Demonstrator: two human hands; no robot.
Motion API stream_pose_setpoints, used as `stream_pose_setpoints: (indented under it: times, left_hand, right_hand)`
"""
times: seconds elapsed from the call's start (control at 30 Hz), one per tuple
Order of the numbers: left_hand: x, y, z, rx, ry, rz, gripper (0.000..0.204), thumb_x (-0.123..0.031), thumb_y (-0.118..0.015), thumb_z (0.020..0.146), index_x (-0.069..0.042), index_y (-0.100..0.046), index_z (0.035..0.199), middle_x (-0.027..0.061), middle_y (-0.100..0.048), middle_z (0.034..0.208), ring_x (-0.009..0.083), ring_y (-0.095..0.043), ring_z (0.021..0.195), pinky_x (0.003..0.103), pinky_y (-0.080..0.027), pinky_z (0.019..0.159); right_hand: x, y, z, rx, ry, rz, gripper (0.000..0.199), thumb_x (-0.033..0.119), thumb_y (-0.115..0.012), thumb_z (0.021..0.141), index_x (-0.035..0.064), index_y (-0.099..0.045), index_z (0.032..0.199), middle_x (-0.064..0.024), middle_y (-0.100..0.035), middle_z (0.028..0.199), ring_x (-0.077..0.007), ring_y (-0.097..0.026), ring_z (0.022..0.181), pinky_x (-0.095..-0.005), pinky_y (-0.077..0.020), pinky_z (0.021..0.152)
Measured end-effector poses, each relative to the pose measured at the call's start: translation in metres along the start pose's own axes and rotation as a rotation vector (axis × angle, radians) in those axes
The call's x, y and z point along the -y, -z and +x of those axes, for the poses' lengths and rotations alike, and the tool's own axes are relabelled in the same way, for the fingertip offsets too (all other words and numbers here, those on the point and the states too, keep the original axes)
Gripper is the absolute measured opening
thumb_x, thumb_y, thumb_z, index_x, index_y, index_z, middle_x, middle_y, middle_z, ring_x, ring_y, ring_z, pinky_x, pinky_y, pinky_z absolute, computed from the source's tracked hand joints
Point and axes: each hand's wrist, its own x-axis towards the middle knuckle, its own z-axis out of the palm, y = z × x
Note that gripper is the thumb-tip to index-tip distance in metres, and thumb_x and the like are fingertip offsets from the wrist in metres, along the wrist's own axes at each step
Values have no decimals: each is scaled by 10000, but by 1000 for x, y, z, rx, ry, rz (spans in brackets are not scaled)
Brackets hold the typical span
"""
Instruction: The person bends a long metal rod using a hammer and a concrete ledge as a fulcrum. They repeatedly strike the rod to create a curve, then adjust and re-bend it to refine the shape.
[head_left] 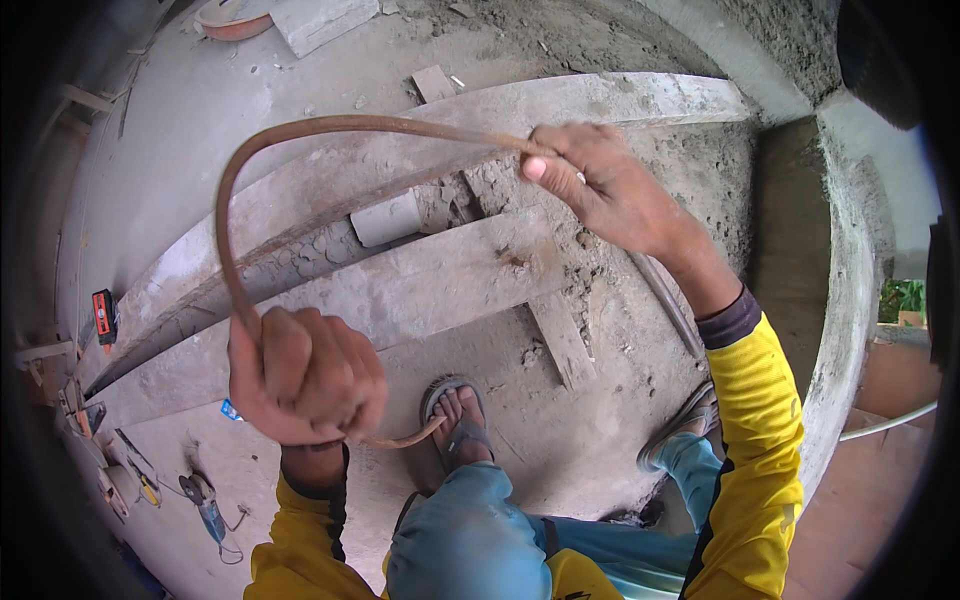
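A thin brown hose [232, 185] arches between my two hands above the floor. My left hand [308, 378] is closed in a fist around it at the lower left. The hose's tail comes out below that fist and ends in front of my sandalled foot [460, 420]. At the upper right, my right hand [615, 190] pinches the other end between thumb and fingers. Whatever lies inside that grip is hidden.
Two long boards [420, 275] cross the floor beneath the hose, with a white pipe piece [386, 219] between them. A round bar [667, 305] lies below my right forearm. An angle grinder [207, 510] rests at lower left, near an orange-and-black tool [104, 318]. Rough concrete walls [850, 230] stand at right.
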Motion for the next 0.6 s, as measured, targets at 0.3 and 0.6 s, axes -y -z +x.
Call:
stream_pose_setpoints:
  times: [0.3,0.6]
  left_hand:
    - [42,55,-66,-964,211,227,456,-523,-373,1112,-204,-404,787,-93,-273,561,40,-216,361,238,-286,338]
    - [94,52,-120,-1219,131,171,457,-531,-406,1101,-195,-418,791,-81,-281,570,56,-216,377,247,-277,337]
  right_hand:
    - [-5,-13,-33,443,-407,555,209,-2,-475,985,25,-636,1115,-80,-679,873,-191,-652,871,-354,-516,830]
    - [-37,-36,-36,447,-348,673,287,-121,-511,943,36,-627,1154,-96,-707,1082,-176,-677,1056,-340,-535,965]
